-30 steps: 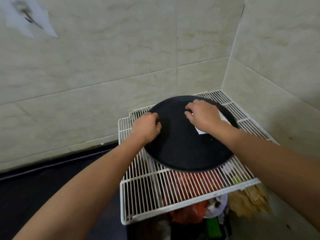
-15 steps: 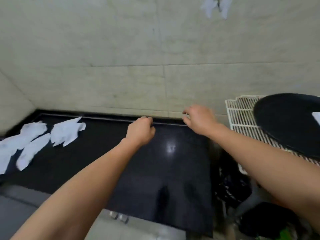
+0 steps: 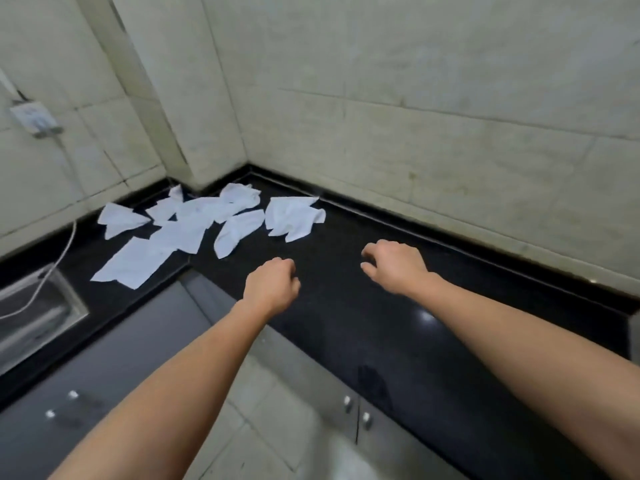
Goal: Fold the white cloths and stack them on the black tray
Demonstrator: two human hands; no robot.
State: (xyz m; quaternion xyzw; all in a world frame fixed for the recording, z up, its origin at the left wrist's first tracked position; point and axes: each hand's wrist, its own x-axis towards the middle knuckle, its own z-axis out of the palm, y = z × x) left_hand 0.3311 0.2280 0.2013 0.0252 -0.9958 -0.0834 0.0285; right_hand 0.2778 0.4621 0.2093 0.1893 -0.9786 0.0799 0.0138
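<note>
Several crumpled white cloths (image 3: pixel 194 230) lie scattered on the black countertop (image 3: pixel 381 323) in the far left corner. The nearest one (image 3: pixel 292 216) lies a little beyond my hands. My left hand (image 3: pixel 272 287) hovers over the counter with its fingers curled in and nothing in it. To its right, my right hand (image 3: pixel 394 266) is held palm down with the fingers bent and apart, also holding nothing. Neither hand touches a cloth. The black tray is out of view.
Tiled walls (image 3: pixel 450 116) close the counter at the back and left. A metal sink (image 3: pixel 34 313) is set into the counter at far left, with a white cable (image 3: pixel 59 258) hanging over it. Grey cabinet doors (image 3: pixel 349 410) and floor tiles lie below.
My view has swung left from the black tray on the wire rack to the counter corner. Both hands left the tray and now hover near the pile of cloths.
</note>
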